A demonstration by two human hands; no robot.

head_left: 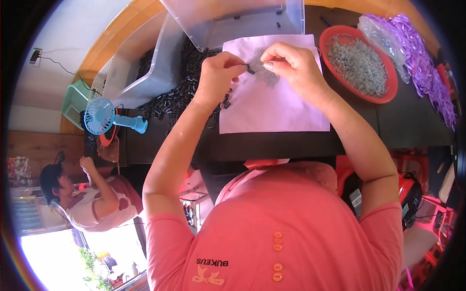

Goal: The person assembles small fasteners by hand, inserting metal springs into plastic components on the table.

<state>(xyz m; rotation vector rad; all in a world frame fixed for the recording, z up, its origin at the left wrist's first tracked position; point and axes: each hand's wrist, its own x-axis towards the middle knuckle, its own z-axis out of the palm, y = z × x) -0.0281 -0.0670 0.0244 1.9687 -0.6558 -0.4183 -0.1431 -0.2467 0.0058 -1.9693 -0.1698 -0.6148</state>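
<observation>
A black piece (251, 70) juts from the pinching left hand (215, 75); the right hand's (297, 66) grip I cannot tell.

Black piece (251, 70), at fingertips of left hand (216, 80): partly covered, exact form too small to tell. Right hand (298, 69), pinch: contents indiscernible. Grey pile (265, 78), under right hand: partly hidden, single pieces blurred. Clear bin (245, 27), beyond both hands: cut off by upper edge.

Person wore coral-pink top (301, 208) with short sleeves (167, 228); round orange buttons (277, 277) lined front; dark lettering (212, 262) sat next to pale bow emblem (208, 277).
</observation>
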